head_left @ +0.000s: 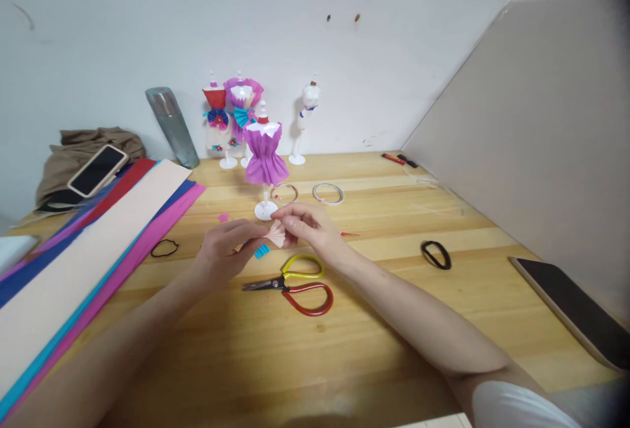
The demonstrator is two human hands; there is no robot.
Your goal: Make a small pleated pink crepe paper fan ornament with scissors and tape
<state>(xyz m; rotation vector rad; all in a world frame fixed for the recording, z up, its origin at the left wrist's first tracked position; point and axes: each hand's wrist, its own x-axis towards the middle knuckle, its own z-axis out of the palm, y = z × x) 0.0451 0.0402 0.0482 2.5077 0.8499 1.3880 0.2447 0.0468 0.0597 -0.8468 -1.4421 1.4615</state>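
Observation:
Between my two hands is a small pleated fan of pale pink paper (276, 234). My left hand (227, 244) pinches its gathered left end, and the fingers of my right hand (306, 223) close on its spread right edge. Just under the fan lies a bit of blue pleated paper (262, 251). Scissors (276, 283) with one yellow and one red handle rest below my hands, blades pointing left. Behind my hands stands a mini dress form in a purple paper dress (266, 155) on a white round base.
More dress forms (216, 119) stand by the wall, one mostly white (310, 100). Long coloured paper sheets (103, 251) cover the left side, near a bottle (172, 127) and a phone (98, 171). Tape rolls (328, 194), a black band (436, 255) and a tablet-like device (566, 306) lie rightward.

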